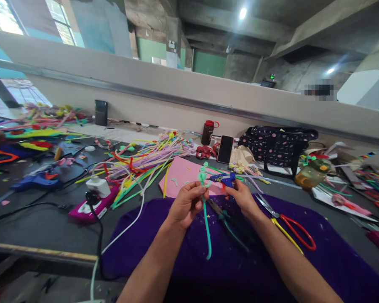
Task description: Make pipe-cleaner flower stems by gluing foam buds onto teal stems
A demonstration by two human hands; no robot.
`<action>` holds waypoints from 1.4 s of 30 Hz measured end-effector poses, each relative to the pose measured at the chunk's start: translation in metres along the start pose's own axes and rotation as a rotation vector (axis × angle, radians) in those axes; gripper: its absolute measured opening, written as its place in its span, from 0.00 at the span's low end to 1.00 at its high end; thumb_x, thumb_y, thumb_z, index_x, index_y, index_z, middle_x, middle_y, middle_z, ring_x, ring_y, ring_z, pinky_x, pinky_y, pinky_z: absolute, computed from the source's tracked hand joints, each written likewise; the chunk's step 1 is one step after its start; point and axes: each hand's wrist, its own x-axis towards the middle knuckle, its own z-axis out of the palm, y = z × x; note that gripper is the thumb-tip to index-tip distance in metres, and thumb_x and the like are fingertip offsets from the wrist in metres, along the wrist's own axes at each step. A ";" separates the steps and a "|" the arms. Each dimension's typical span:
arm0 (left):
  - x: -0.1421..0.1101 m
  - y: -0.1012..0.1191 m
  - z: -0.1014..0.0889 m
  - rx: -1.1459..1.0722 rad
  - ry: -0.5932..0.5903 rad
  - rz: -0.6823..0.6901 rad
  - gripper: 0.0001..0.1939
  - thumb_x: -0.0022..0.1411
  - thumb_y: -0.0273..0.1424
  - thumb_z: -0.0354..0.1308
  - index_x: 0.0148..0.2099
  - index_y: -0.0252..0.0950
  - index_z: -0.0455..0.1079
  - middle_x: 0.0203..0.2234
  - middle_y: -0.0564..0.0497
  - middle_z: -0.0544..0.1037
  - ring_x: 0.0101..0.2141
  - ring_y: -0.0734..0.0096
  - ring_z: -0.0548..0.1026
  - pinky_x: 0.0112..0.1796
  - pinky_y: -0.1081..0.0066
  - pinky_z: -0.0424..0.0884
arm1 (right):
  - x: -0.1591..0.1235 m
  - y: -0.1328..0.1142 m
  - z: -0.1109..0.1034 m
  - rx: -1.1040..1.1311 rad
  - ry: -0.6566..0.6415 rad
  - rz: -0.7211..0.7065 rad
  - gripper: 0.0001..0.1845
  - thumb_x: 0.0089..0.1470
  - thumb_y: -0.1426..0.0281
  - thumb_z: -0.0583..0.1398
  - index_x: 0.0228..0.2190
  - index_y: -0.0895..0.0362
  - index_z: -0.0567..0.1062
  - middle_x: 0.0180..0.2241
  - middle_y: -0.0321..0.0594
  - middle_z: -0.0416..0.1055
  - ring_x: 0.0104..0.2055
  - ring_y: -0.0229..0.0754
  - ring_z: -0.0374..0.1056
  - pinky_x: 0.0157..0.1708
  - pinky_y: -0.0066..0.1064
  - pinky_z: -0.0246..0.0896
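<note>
My left hand (189,202) pinches a green pipe-cleaner flower (203,173) whose fuzzy stem (207,229) hangs below the fingers. A blue glue gun (228,180) is gripped in my right hand (241,195), its nozzle pointing left, close to the flower head; whether it touches cannot be made out. Under the hands lies a pair of pliers (230,229) with dark handles on a purple cloth (139,235). Scissors (284,221) with red and yellow handles rest right of my right forearm. Behind the flower is a pink sheet (177,172) with small green scraps.
Left stands a magenta power strip (94,206) with a white plug (97,186) and trailing cords. Another blue glue gun (36,181) lies further left. Pipe cleaners (158,153) pile up at the back, near a red-lidded bottle (207,132), a phone (225,149) and a dark patterned bag (271,145).
</note>
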 end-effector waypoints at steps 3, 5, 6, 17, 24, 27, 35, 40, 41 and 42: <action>-0.001 -0.001 0.001 -0.005 -0.013 -0.022 0.10 0.46 0.31 0.61 0.23 0.33 0.62 0.17 0.56 0.70 0.11 0.89 0.59 0.12 0.84 0.49 | 0.004 0.012 -0.004 -0.082 -0.016 0.011 0.17 0.45 0.66 0.56 0.39 0.61 0.69 0.25 0.38 0.73 0.23 0.40 0.69 0.21 0.29 0.64; -0.001 -0.003 0.003 -0.012 -0.022 -0.032 0.10 0.47 0.31 0.61 0.23 0.33 0.62 0.17 0.56 0.71 0.11 0.88 0.59 0.12 0.83 0.49 | 0.008 0.019 -0.010 -0.164 0.001 0.009 0.18 0.46 0.66 0.56 0.40 0.61 0.69 0.26 0.39 0.73 0.24 0.42 0.70 0.23 0.31 0.64; -0.001 -0.005 0.004 -0.012 -0.029 -0.037 0.10 0.47 0.31 0.60 0.23 0.33 0.62 0.17 0.56 0.71 0.10 0.88 0.59 0.12 0.83 0.49 | 0.009 0.022 -0.013 -0.213 0.015 0.002 0.18 0.45 0.66 0.57 0.39 0.61 0.69 0.26 0.40 0.74 0.25 0.42 0.70 0.24 0.32 0.64; -0.006 -0.033 0.022 0.142 -0.193 -0.249 0.11 0.47 0.33 0.60 0.22 0.32 0.64 0.16 0.54 0.72 0.10 0.87 0.59 0.11 0.80 0.45 | -0.031 -0.020 -0.044 -0.431 0.067 -0.307 0.13 0.49 0.63 0.57 0.35 0.56 0.74 0.34 0.42 0.72 0.36 0.45 0.68 0.37 0.36 0.62; -0.005 -0.037 0.021 0.119 -0.196 -0.218 0.10 0.48 0.34 0.59 0.24 0.31 0.66 0.16 0.55 0.70 0.10 0.86 0.58 0.11 0.80 0.44 | -0.066 -0.051 -0.037 -0.124 -0.188 -0.379 0.08 0.49 0.68 0.59 0.33 0.56 0.74 0.30 0.39 0.70 0.32 0.40 0.67 0.31 0.29 0.63; -0.004 -0.038 0.020 0.113 -0.189 -0.215 0.11 0.48 0.35 0.59 0.24 0.31 0.65 0.16 0.56 0.69 0.10 0.87 0.57 0.12 0.80 0.45 | -0.063 -0.051 -0.030 -0.125 -0.195 -0.387 0.05 0.50 0.70 0.59 0.32 0.56 0.73 0.29 0.38 0.69 0.31 0.39 0.66 0.31 0.29 0.62; -0.002 -0.037 0.020 0.028 -0.187 -0.252 0.10 0.49 0.33 0.59 0.25 0.30 0.65 0.15 0.57 0.67 0.10 0.88 0.57 0.11 0.81 0.44 | -0.056 -0.056 -0.032 -0.204 -0.141 -0.581 0.03 0.50 0.74 0.59 0.30 0.56 0.73 0.28 0.37 0.69 0.31 0.39 0.66 0.33 0.31 0.60; -0.001 -0.038 0.018 -0.043 -0.235 -0.326 0.09 0.50 0.31 0.58 0.25 0.30 0.65 0.14 0.56 0.67 0.09 0.88 0.56 0.10 0.81 0.43 | -0.054 -0.061 -0.037 -0.279 -0.179 -0.694 0.05 0.51 0.76 0.57 0.31 0.56 0.72 0.29 0.39 0.69 0.32 0.39 0.66 0.32 0.31 0.61; 0.000 -0.039 0.017 -0.048 -0.238 -0.334 0.09 0.50 0.31 0.58 0.25 0.30 0.65 0.15 0.56 0.68 0.09 0.88 0.57 0.10 0.81 0.43 | -0.054 -0.062 -0.038 -0.308 -0.194 -0.719 0.05 0.51 0.76 0.57 0.31 0.56 0.71 0.29 0.39 0.69 0.32 0.39 0.66 0.32 0.31 0.61; 0.000 -0.039 0.017 -0.049 -0.237 -0.338 0.09 0.50 0.31 0.58 0.25 0.29 0.66 0.15 0.55 0.69 0.09 0.89 0.57 0.10 0.82 0.43 | -0.054 -0.063 -0.040 -0.336 -0.212 -0.737 0.05 0.51 0.76 0.56 0.31 0.56 0.71 0.29 0.39 0.68 0.32 0.39 0.65 0.32 0.30 0.60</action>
